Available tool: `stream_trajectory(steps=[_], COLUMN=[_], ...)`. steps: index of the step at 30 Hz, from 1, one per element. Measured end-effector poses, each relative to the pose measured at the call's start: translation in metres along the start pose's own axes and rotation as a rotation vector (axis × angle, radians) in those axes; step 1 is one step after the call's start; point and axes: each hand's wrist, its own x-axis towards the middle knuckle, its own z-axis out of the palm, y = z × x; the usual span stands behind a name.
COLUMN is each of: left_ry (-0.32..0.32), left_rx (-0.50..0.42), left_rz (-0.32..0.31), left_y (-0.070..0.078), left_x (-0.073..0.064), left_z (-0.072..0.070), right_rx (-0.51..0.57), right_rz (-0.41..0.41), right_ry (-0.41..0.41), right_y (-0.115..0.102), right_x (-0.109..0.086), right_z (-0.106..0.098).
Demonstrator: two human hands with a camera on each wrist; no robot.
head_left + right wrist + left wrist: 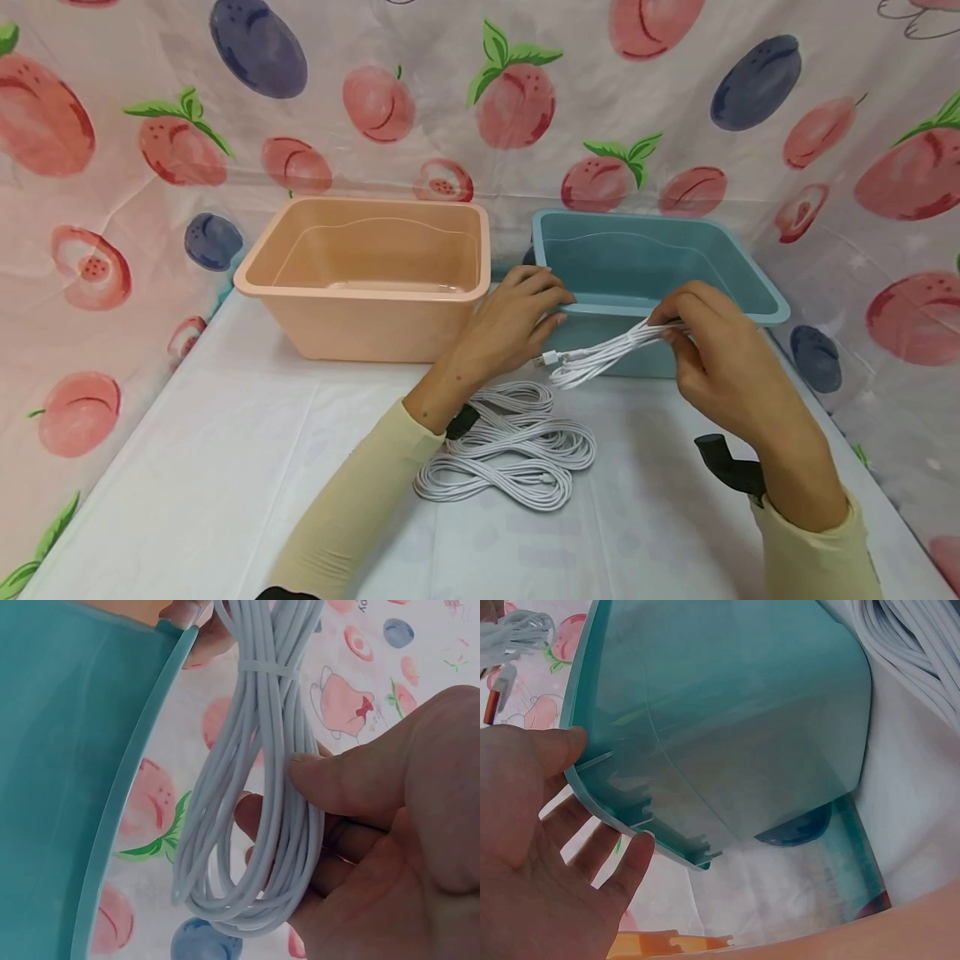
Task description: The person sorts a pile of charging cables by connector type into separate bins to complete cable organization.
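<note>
My left hand (513,317) grips the near left corner of a teal plastic bin (637,258). Its thumb lies against the outer side of the rim and its fingers curl over it, as the left wrist view shows. In front of the bin's near wall, a bundled white cable (277,765) hangs from my right hand (723,358), pinched between thumb and fingers. A white tie binds the bundle's middle, and a metal-tipped plug points left in the head view. Below my left wrist, several more coiled white cables (517,454) lie on the table.
A peach plastic bin (375,329) stands left of the teal one, with my left forearm crossing in front of its near right corner. White cloth (225,450) covers the table. Behind the bins hangs a fruit-patterned curtain (435,50), which continues along both sides.
</note>
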Motion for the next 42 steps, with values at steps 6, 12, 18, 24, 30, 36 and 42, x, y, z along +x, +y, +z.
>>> stream_trajectory(steps=[6, 12, 18, 24, 30, 36, 42], left_ry=[-0.001, 0.0, -0.005, -0.007, -0.006, 0.001, 0.002], left_rx=[-0.005, -0.003, -0.003, 0.0, -0.002, -0.008, -0.006], left_rz=[0.005, 0.009, 0.002, -0.005, -0.004, -0.005, -0.006], left_y=[0.0, 0.0, 0.0, 0.0, 0.001, 0.0, 0.0], left_x=[-0.001, -0.001, -0.001, -0.002, -0.002, -0.001, -0.002], left_z=[0.0, 0.0, 0.001, 0.001, 0.001, 0.001, 0.002], right_rx=[0.009, 0.034, 0.044, 0.045, 0.041, 0.034, 0.029], right_rz=[0.023, 0.011, 0.034, 0.062, 0.091, 0.114, 0.154], right_ry=[0.025, 0.064, 0.097, 0.131, 0.168, 0.196, 0.213], right_y=[0.006, 0.015, 0.022, 0.029, 0.038, 0.048, 0.058], right_x=[0.0, 0.0, -0.001, -0.001, 0.0, 0.0, 0.0], right_z=[-0.001, -0.002, -0.002, 0.0, 0.003, 0.006, 0.011])
